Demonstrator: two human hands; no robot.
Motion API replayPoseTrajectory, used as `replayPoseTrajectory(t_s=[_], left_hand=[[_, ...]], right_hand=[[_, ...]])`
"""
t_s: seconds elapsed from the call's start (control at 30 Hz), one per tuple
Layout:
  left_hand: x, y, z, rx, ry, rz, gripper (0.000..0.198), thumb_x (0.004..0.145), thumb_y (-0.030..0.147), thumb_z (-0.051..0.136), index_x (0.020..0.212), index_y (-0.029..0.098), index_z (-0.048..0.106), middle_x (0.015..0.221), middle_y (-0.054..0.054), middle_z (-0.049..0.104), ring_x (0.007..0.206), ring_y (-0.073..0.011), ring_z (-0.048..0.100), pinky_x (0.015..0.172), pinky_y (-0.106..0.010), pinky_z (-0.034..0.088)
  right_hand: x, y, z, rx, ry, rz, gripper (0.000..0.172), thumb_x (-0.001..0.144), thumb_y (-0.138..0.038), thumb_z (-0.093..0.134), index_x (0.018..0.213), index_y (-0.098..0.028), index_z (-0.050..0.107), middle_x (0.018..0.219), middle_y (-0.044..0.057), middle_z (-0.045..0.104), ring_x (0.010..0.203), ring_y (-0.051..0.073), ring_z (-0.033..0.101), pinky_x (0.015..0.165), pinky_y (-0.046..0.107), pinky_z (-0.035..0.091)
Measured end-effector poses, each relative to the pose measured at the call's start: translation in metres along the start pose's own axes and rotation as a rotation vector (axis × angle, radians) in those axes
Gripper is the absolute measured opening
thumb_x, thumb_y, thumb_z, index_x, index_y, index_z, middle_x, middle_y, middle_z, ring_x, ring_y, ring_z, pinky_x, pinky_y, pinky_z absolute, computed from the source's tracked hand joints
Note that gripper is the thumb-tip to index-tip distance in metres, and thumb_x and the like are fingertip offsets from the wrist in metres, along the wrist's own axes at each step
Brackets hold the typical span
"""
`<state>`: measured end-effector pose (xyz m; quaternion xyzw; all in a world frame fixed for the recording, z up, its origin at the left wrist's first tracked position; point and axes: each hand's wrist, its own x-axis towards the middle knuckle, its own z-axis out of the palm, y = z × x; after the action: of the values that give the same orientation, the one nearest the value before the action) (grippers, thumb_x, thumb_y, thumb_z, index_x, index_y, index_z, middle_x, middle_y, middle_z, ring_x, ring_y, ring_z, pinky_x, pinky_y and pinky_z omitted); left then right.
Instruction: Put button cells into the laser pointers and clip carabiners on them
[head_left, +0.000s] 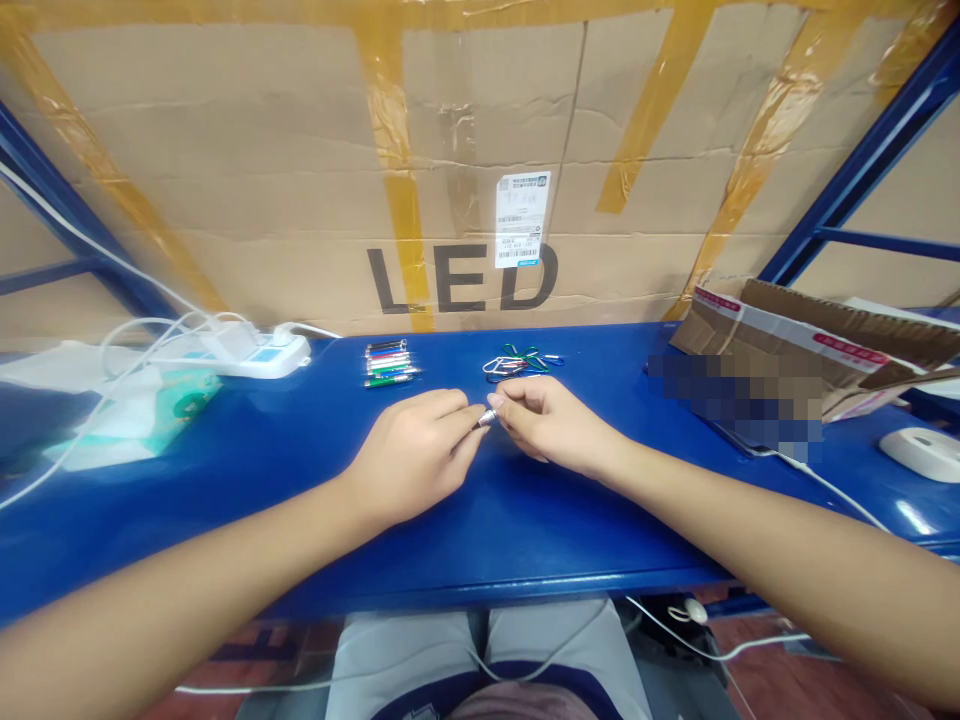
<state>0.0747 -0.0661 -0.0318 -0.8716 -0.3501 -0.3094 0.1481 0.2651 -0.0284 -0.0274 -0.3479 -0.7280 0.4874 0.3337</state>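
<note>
My left hand [416, 455] is closed around a small dark cylinder with a silver end [486, 417], which looks like a mini penlight. Only its silver end shows clearly; the rest is inside the fingers. My right hand [551, 420] meets it from the other side, thumb and forefinger pinched at the tip. Beyond the left hand lies a row of several similar small cylinders [388, 366] in black, red, white and green with silver parts. Just past the right hand is a loose pile of carabiner clips [525, 358] in green, blue, white and black.
The blue table [300, 540] backs onto a large taped carton [300, 180] marked LED. At left are a white power strip [281, 355] with cables and a soft green-and-white pack [161, 415]. An opened cardboard box [795, 350] and white mouse [921, 453] stand at right.
</note>
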Motion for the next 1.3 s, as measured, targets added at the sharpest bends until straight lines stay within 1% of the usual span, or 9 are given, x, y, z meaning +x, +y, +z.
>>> replayPoseTrajectory(t_s=[0.1,0.2,0.37,0.5,0.63,0.8,0.93,1.13,1.3], left_hand=[[0.004,0.0,0.0,-0.095,0.027,-0.045,0.02,0.094,0.02,0.055,0.09,0.014,0.074,0.076,-0.006,0.067,0.069,-0.0153,0.061,0.064,-0.027,0.049],[0.009,0.002,-0.003,-0.301,0.016,-0.219,0.015,0.088,0.024,0.064,0.085,0.016,0.076,0.068,-0.003,0.065,0.06,-0.0123,0.056,0.057,-0.025,0.046],[0.018,-0.001,-0.007,-1.012,-0.21,-0.725,0.021,0.079,0.034,0.075,0.08,0.014,0.076,0.069,-0.004,0.069,0.053,-0.0117,0.06,0.051,-0.024,0.05],[0.02,-0.007,-0.006,-1.359,-0.305,-0.879,0.024,0.073,0.037,0.08,0.075,0.013,0.077,0.066,-0.005,0.07,0.049,-0.01,0.057,0.048,-0.023,0.05],[0.017,-0.004,-0.008,-1.226,-0.299,-0.771,0.022,0.077,0.035,0.077,0.079,0.013,0.077,0.066,-0.005,0.068,0.051,-0.0112,0.058,0.047,-0.024,0.047],[0.008,0.006,-0.01,-0.394,0.025,-0.193,0.019,0.091,0.023,0.061,0.083,0.014,0.076,0.067,-0.004,0.065,0.059,-0.0114,0.055,0.056,-0.025,0.045],[0.0,0.005,-0.006,0.032,0.062,0.072,0.023,0.096,0.02,0.051,0.094,0.013,0.074,0.07,-0.005,0.065,0.066,-0.0145,0.057,0.061,-0.027,0.047],[0.001,0.001,-0.004,0.019,0.05,0.026,0.022,0.095,0.02,0.054,0.096,0.012,0.074,0.075,-0.007,0.067,0.069,-0.0163,0.06,0.063,-0.029,0.049],[0.01,0.004,-0.009,-0.364,0.061,-0.214,0.015,0.088,0.024,0.065,0.086,0.015,0.077,0.066,-0.002,0.064,0.059,-0.0116,0.056,0.057,-0.025,0.047]], right_hand=[[0.001,-0.001,-0.002,0.164,-0.043,0.095,0.045,0.089,-0.051,0.061,0.064,-0.022,0.037,0.047,-0.01,0.033,0.037,0.006,0.029,0.037,0.021,0.023],[0.002,-0.001,-0.005,0.254,-0.079,0.071,0.046,0.088,-0.054,0.062,0.066,-0.022,0.038,0.049,-0.01,0.033,0.039,0.006,0.028,0.037,0.021,0.024],[0.003,-0.003,-0.011,0.072,-0.08,-0.204,0.047,0.09,-0.06,0.057,0.068,-0.02,0.046,0.054,-0.007,0.04,0.048,0.008,0.034,0.046,0.022,0.028],[0.002,-0.007,-0.015,-0.08,-0.094,-0.361,0.047,0.094,-0.057,0.053,0.068,-0.018,0.051,0.066,-0.001,0.052,0.061,0.01,0.045,0.059,0.025,0.037],[-0.002,-0.008,-0.012,-0.118,-0.057,-0.377,0.045,0.093,-0.055,0.054,0.067,-0.018,0.051,0.064,-0.002,0.047,0.058,0.01,0.04,0.055,0.024,0.034],[-0.006,-0.007,-0.001,-0.055,0.043,-0.204,0.048,0.087,-0.059,0.06,0.063,-0.019,0.046,0.057,-0.006,0.036,0.051,0.008,0.032,0.045,0.023,0.025],[-0.006,-0.008,0.003,0.079,0.008,-0.023,0.047,0.087,-0.052,0.063,0.059,-0.021,0.042,0.046,-0.008,0.036,0.039,0.006,0.031,0.038,0.022,0.023],[-0.001,-0.006,0.002,0.264,-0.065,0.123,0.043,0.093,-0.044,0.057,0.063,-0.023,0.036,0.045,-0.011,0.031,0.036,0.006,0.025,0.035,0.021,0.024],[0.001,-0.001,-0.005,-0.15,-0.001,-0.275,0.041,0.099,-0.046,0.045,0.067,-0.021,0.038,0.06,-0.006,0.035,0.054,0.009,0.034,0.052,0.023,0.032]])
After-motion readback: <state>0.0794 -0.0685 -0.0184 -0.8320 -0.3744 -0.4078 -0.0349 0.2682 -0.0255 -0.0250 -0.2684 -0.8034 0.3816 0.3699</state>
